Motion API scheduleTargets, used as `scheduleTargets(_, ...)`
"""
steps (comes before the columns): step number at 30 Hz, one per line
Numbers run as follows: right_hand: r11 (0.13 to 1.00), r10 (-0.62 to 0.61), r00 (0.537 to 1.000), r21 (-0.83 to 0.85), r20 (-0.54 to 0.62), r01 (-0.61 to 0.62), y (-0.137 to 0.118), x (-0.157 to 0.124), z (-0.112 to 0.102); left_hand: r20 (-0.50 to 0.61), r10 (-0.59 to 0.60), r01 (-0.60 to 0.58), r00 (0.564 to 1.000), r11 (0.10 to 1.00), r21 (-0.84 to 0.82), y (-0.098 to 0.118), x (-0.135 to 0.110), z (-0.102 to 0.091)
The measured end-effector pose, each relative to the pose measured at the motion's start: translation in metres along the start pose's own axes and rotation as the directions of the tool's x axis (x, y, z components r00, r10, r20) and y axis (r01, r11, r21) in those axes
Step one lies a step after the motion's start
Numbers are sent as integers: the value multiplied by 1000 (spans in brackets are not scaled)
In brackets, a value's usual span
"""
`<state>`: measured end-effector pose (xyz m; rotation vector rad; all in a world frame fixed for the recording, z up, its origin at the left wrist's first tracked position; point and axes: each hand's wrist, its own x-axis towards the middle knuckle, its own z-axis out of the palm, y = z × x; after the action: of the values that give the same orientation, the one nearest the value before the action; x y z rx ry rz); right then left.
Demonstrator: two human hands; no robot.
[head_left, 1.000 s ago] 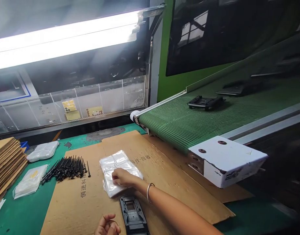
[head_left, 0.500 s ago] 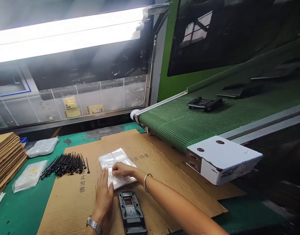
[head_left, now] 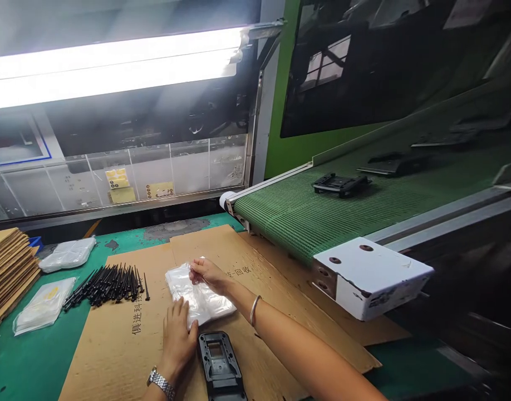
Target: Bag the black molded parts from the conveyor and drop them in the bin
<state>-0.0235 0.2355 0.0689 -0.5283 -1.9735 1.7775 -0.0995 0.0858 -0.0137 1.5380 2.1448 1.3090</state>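
A stack of clear plastic bags (head_left: 214, 307) lies on the flattened cardboard in front of me. My right hand (head_left: 207, 274), with a bangle on its wrist, is closed in a pinch on a plastic bag at the top of the stack. Along the near left edge of the stack rests my left hand (head_left: 179, 333), its fingers stretched out and holding nothing. Just right of that hand, a black plastic frame (head_left: 219, 365) with a rectangular opening lies on the cardboard, cut off by the bottom of the view.
Black pin-like parts (head_left: 107, 285) lie in a pile on the left, near packs of bags (head_left: 44, 305) and stacked cardboard sheets (head_left: 11, 267). A green conveyor belt (head_left: 289, 217) carries more black parts (head_left: 341, 184). Its white end block (head_left: 374, 273) juts out at right.
My right hand has moved up and away across the stack, lifting the top bag's film, which now looks more crumpled. The view has shifted slightly; my left hand stays by the stack.
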Motion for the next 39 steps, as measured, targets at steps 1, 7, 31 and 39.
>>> scheduleTargets(1,999,-12,1000,35,19,11,-5,-4,4,-58,-10,9,998,1000,-11,3,-1,-2)
scheduleTargets(7,988,-8,980,151,196,-22,-24,-49,34,-202,28,-103,979,923,-371,35,-3,-35)
scheduleTargets(31,1000,-24,994,-10,-104,23,-17,-181,54,-6,-49,43,999,929,-366,81,-75,-53)
scheduleTargets(39,989,13,997,-144,-74,-23,-16,-182,61,255,-334,358,907,295,-886,82,-92,-30)
